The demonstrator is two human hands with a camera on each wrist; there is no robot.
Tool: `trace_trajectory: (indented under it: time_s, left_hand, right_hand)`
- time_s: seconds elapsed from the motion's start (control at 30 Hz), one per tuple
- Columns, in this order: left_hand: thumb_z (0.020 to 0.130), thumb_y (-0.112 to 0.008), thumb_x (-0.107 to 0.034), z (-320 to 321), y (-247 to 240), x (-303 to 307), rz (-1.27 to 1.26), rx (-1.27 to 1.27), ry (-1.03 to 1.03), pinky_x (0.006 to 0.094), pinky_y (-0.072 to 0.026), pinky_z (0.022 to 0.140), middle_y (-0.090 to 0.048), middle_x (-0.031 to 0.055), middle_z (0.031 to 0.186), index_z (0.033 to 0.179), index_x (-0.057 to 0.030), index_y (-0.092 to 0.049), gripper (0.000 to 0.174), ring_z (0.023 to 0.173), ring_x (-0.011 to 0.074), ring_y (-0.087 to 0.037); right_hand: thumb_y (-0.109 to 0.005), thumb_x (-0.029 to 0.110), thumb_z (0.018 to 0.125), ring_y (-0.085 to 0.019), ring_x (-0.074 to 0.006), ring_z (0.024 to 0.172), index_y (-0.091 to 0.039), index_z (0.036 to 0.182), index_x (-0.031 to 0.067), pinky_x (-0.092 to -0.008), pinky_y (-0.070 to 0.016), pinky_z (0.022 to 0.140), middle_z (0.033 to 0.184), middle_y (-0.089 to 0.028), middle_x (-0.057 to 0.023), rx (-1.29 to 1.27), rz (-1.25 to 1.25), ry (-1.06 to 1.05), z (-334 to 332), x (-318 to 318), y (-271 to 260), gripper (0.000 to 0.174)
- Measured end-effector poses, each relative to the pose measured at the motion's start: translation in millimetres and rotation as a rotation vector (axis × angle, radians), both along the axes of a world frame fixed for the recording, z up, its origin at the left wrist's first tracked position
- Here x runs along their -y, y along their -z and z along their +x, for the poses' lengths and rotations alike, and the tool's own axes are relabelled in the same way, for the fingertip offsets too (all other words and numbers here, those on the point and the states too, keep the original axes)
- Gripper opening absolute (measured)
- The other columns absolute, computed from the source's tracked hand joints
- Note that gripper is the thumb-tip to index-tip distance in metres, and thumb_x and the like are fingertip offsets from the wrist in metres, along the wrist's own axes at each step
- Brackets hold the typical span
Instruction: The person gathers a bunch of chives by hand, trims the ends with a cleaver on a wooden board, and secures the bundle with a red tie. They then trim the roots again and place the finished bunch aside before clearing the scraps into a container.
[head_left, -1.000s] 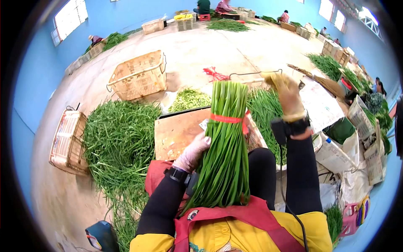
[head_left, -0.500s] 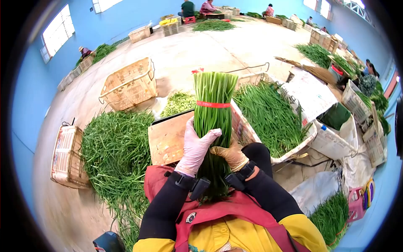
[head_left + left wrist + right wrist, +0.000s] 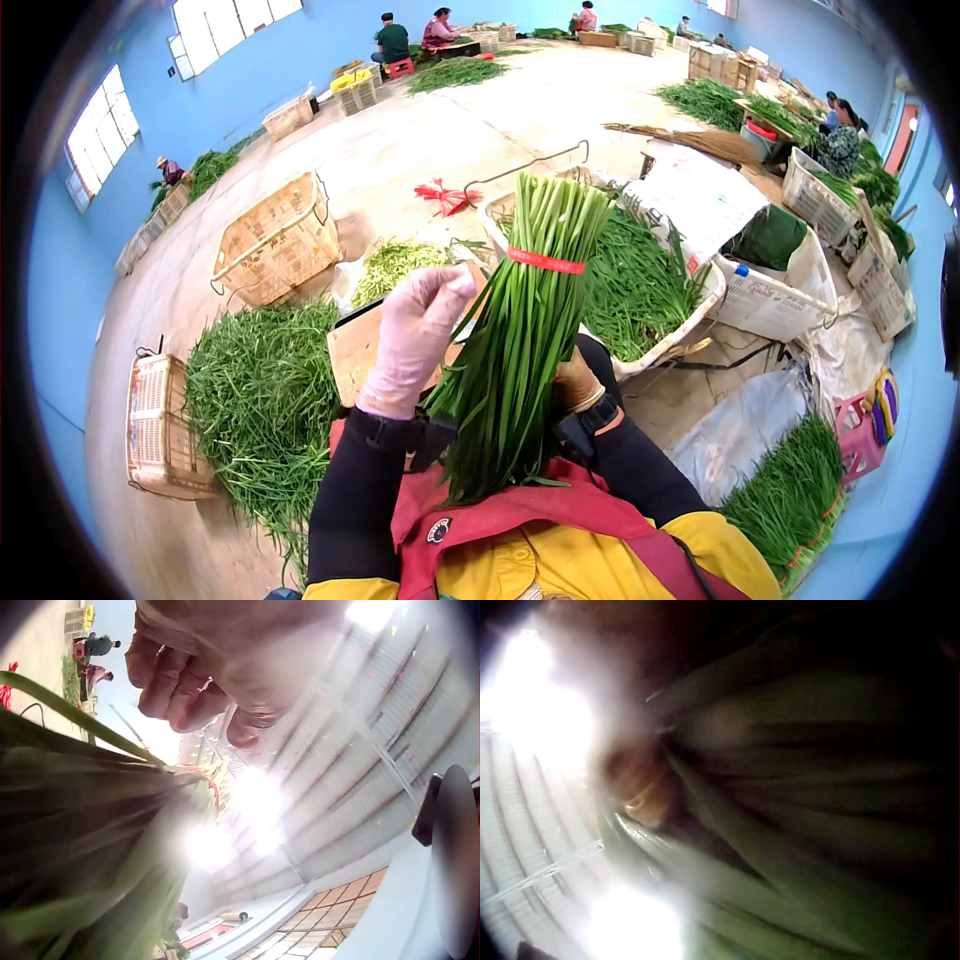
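Note:
A bundle of long green stalks stands tilted in front of the person's lap, its pale cut ends up, with a red band around its upper part. The right hand grips its lower right side, partly hidden behind the leaves; in the dark right wrist view its curled fingers lie against the leaves. Just left of the bundle, the gloved left hand is raised with its fingers curled. In the left wrist view, nothing shows in the left hand, beside the leaves.
Loose greens are heaped at the left, near an upright crate and a tan crate. A board lies behind the left hand. A white crate of greens stands at right; red strips lie on the floor.
The left hand has let go of the bundle and moved left, its fingers now curled. The right hand, raised at first, came down to the bundle and still grips it. The bundle's top now leans right.

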State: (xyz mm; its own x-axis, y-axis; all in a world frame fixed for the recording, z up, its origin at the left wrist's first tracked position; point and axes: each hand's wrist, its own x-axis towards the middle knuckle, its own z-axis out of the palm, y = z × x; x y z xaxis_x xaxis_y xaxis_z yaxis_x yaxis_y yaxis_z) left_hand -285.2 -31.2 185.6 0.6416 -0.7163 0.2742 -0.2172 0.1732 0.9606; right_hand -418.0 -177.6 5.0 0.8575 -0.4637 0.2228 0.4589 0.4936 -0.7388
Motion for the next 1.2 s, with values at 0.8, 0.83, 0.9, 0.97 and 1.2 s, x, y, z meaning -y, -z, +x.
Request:
trace_trajectory:
  time_s: [0.8,0.83,0.9,0.97,1.2]
  left_hand:
    - [0.071,-0.078,-0.034,42,40,42,0.292,-0.329,0.646,0.0322,-0.0479,0.092,-0.062,0.0085,0.117,0.135,-0.0004,-0.044,0.081,0.101,0.0167,-0.061]
    - [0.069,-0.080,-0.033,34,35,47,0.312,-0.336,0.662,0.0311,-0.0472,0.093,-0.062,0.0078,0.116,0.135,-0.0010,-0.044,0.081,0.101,0.0158,-0.060]
    - [0.073,-0.079,-0.022,21,34,54,0.302,-0.363,0.674,0.0300,-0.0482,0.089,-0.063,0.0052,0.109,0.130,-0.0026,-0.049,0.067,0.096,0.0135,-0.061]
    - [0.073,-0.078,-0.022,14,37,60,0.332,-0.348,0.674,0.0301,-0.0483,0.089,-0.063,0.0053,0.109,0.130,-0.0023,-0.049,0.067,0.096,0.0135,-0.061]
    - [0.074,-0.078,-0.023,7,68,77,0.378,-0.421,0.722,0.0302,-0.0488,0.089,-0.062,0.0069,0.111,0.132,-0.0001,-0.047,0.070,0.098,0.0140,-0.060]
  right_hand:
    - [-0.065,0.024,0.087,-0.051,-0.0220,0.119,-0.058,0.124,0.0042,-0.0360,-0.0382,0.100,0.127,-0.058,-0.0093,-0.178,-1.297,0.682,-53,79,-208,0.043]
    - [-0.065,0.025,0.087,-0.051,-0.0241,0.118,-0.058,0.124,0.0046,-0.0365,-0.0381,0.100,0.126,-0.059,-0.0105,-0.173,-1.440,0.721,-48,81,-216,0.043]
    - [-0.065,0.025,0.086,-0.052,-0.0297,0.115,-0.058,0.125,0.0047,-0.0381,-0.0369,0.101,0.120,-0.060,-0.0138,-0.220,-1.612,0.739,-37,80,-222,0.045]
    - [-0.068,0.024,0.083,-0.053,-0.0302,0.112,-0.059,0.124,0.0056,-0.0387,-0.0389,0.100,0.118,-0.061,-0.0144,-0.353,-1.596,0.671,-32,86,-210,0.046]
    - [-0.071,0.014,0.078,-0.054,-0.0304,0.111,-0.059,0.127,0.0086,-0.0384,-0.0416,0.097,0.115,-0.063,-0.0132,-0.270,-1.383,0.633,-40,98,-168,0.050]
